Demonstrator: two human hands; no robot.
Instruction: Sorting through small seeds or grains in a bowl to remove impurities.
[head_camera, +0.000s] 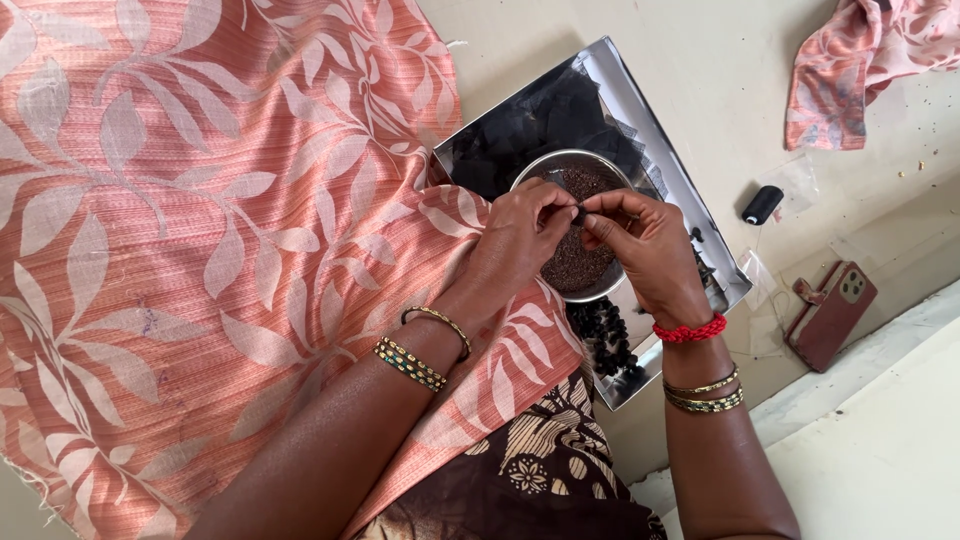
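1. Working just above the bowl (535, 170), pinched a tiny dark bead (579, 212) between the fingertips of both hands, left hand (515, 235) and right hand (645, 245) meeting tip to tip.
2. Closed both grips on that one bead, thumbs and forefingers pressed together; could not tell whether a thread or needle ran through it, too fine to see.
3. Judged the step as fine fingertip handling of one bead picked from the mass of small dark beads under the grip, inside the bowl.
4. Judged any further handling to call for steady fingertips held over the bowl, so that a slipped bead would fall back in and not onto the cloth (200, 200).
5. Rested the bowl in a shiny tray (640, 110), with black mesh behind the grip and clusters (605, 335) of dark beads below it, toward the body.
6. Spread the salmon leaf-print cloth to the left of the grip, under the left forearm and over the lap.
7. Sat on a pale floor (720, 60); right of the grip lay a black spool (762, 204) and, farther off, a brown phone (830, 312); a second bit of cloth, the scrap (860, 60), lay well beyond.
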